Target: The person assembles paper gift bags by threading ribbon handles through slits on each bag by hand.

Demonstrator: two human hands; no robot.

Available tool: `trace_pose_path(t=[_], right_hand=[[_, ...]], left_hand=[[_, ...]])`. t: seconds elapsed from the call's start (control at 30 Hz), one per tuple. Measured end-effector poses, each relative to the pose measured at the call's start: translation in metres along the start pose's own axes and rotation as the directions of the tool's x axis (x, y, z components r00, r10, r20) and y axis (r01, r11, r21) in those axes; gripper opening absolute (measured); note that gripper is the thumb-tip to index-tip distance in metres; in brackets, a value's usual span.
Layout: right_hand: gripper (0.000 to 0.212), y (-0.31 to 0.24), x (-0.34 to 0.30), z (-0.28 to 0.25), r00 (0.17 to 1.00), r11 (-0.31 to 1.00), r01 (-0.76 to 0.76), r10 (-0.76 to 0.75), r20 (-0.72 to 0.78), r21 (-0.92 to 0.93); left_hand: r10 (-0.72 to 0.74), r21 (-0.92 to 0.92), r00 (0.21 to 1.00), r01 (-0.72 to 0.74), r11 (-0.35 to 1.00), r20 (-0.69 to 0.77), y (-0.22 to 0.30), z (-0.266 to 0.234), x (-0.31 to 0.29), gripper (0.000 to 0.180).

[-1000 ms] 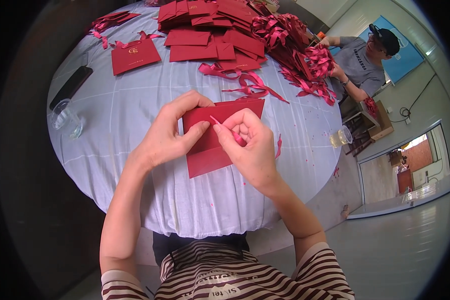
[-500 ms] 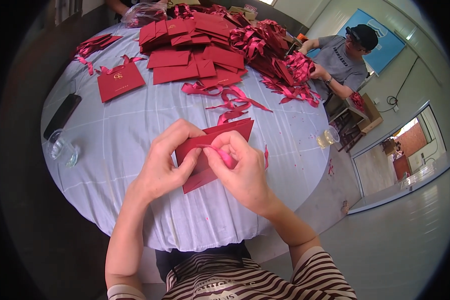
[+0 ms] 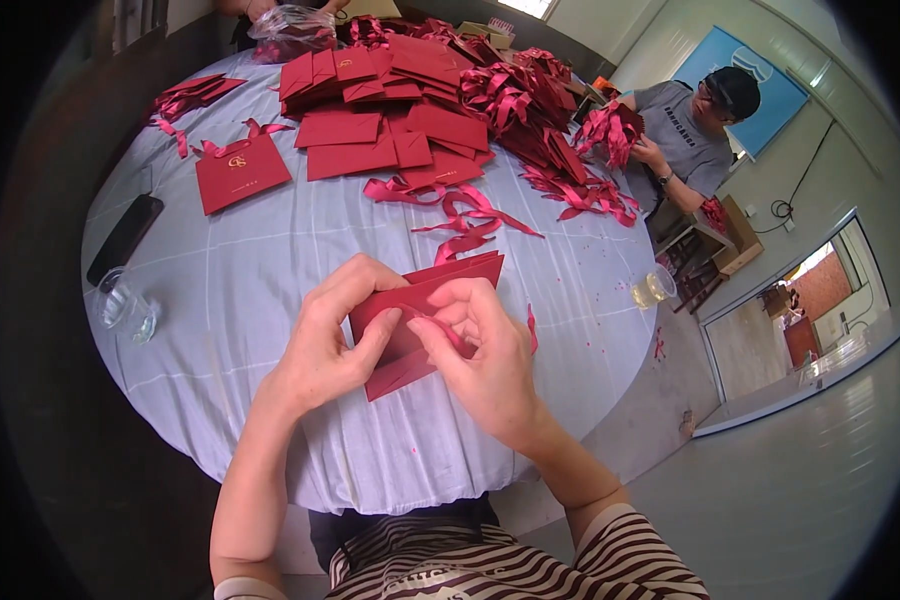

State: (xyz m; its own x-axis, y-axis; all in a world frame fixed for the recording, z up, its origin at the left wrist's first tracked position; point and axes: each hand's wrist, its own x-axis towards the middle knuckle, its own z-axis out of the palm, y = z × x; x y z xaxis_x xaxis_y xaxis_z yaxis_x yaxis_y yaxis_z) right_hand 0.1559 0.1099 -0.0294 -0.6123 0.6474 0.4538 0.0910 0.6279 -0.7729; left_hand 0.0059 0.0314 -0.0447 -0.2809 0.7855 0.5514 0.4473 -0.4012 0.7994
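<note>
A dark red paper gift bag (image 3: 396, 378) is tilted over the near part of the table in front of me. My left hand (image 3: 320, 340) grips its left side, thumb on the face turned toward me and fingers behind the upper edge. With thumb and fingertips, my right hand (image 3: 495, 365) pinches a pink-red ribbon (image 3: 457, 343) against that same face. Most of this ribbon is hidden in my right palm. The thumb tips are close together, a little apart. Another ribbon end (image 3: 532, 325) shows beyond my right hand.
Loose ribbons (image 3: 470, 215) lie beyond the bag, before a large pile of red bags (image 3: 370, 140). A phone (image 3: 125, 238) and clear plastic cups (image 3: 127, 305) are at left; a cup of yellowish liquid (image 3: 654, 287) is at right. A co-worker (image 3: 685, 140) handles ribboned bags.
My hands and the bag have dropped slightly in view. The ribbon's thin end no longer shows between my thumbs. At right, the co-worker has lifted a ribboned bunch a little.
</note>
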Motion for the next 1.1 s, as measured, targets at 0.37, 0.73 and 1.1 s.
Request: trace_pose_path(t=[0.37, 0.73, 1.1], right_hand=[[0.01, 0.001, 0.004, -0.001, 0.985, 0.974, 0.143, -0.157, -0.066, -0.175], [0.009, 0.008, 0.004, 0.009, 0.992, 0.992, 0.116, -0.118, -0.052, -0.045], [0.012, 0.004, 0.0, 0.008, 0.986, 0.987, 0.148, -0.153, -0.072, -0.064]], left_hand=[[0.077, 0.06, 0.997, -0.077, 0.995, 0.005, -0.009, 0.0, 0.002, 0.02], [0.089, 0.081, 0.996, -0.09, 0.993, 0.015, -0.011, 0.001, 0.003, 0.023], [0.101, 0.104, 0.995, -0.101, 0.989, 0.008, -0.004, 0.003, 0.001, 0.024]])
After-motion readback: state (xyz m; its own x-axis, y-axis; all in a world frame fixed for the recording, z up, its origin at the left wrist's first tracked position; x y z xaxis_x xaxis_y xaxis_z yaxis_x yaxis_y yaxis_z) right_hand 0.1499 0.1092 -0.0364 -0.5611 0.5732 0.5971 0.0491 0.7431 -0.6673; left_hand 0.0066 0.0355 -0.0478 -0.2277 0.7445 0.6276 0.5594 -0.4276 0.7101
